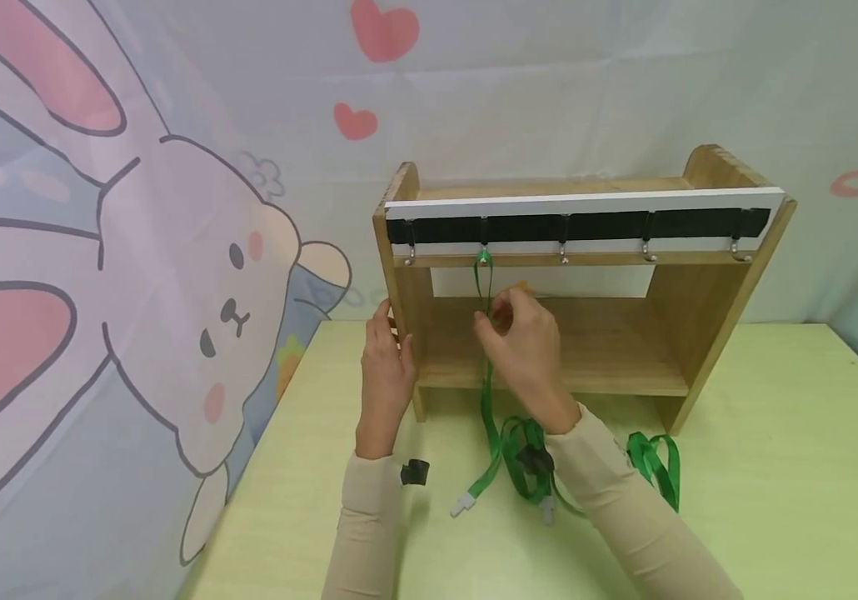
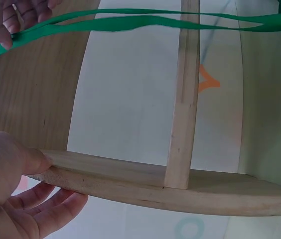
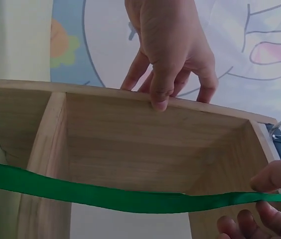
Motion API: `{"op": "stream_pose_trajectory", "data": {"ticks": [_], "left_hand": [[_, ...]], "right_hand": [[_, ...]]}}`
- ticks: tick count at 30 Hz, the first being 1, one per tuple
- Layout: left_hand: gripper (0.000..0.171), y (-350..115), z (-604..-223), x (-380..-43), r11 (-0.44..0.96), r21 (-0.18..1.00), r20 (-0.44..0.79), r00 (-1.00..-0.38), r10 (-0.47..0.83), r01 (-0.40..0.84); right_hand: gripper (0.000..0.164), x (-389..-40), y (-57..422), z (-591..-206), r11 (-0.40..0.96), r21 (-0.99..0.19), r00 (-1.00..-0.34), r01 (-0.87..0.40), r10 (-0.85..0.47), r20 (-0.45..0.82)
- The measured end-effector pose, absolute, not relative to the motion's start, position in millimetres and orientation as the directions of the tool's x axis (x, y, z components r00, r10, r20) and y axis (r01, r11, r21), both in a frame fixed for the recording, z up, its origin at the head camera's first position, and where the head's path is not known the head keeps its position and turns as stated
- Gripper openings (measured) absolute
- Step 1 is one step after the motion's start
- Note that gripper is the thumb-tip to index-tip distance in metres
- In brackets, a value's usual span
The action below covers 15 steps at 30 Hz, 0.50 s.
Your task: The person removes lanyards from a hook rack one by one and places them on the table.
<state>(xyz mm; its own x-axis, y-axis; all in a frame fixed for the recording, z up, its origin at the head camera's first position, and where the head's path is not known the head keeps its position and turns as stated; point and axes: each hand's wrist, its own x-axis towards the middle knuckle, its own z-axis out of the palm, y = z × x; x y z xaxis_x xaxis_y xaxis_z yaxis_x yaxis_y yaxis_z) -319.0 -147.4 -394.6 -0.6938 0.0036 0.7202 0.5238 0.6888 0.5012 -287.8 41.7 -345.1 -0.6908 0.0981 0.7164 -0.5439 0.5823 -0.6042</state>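
Note:
A green lanyard (image 1: 486,404) hangs by its loop from the second hook (image 1: 484,257) from the left on a wooden shelf unit (image 1: 706,325). Below the hook, my right hand (image 1: 526,342) pinches the strap between thumb and index finger, as the right wrist view shows. The strap's lower end lies on the table with a pale plastic clip (image 1: 462,504). My left hand (image 1: 386,367) holds the shelf's left side panel (image 2: 125,184), thumb on the inner face and fingers outside.
More green lanyards (image 1: 522,458) lie bunched on the table (image 1: 789,467), partly behind my right forearm; another green strap (image 1: 657,467) is to its right. Several metal hooks line the black strip (image 1: 609,227) on the shelf's front. A patterned cloth (image 1: 549,100) hangs behind.

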Motion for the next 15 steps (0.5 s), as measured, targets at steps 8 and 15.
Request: {"op": "stream_pose_trajectory", "data": {"ticks": [8,15], "left_hand": [[0.053,-148.0,-392.2,-320.5,0.692,0.491,0.728,-0.686,0.008,0.529],[0.053,-147.3,-396.0,-320.2,0.688,0.493,0.726,-0.688,0.014,0.534]], "right_hand": [[0.006,-287.3,41.8,-334.4,0.582,-0.588,-0.663,-0.562,0.109,0.741],[0.023,-285.9,39.2,-328.3,0.621,-0.602,-0.716,-0.502,0.092,0.692]]}}
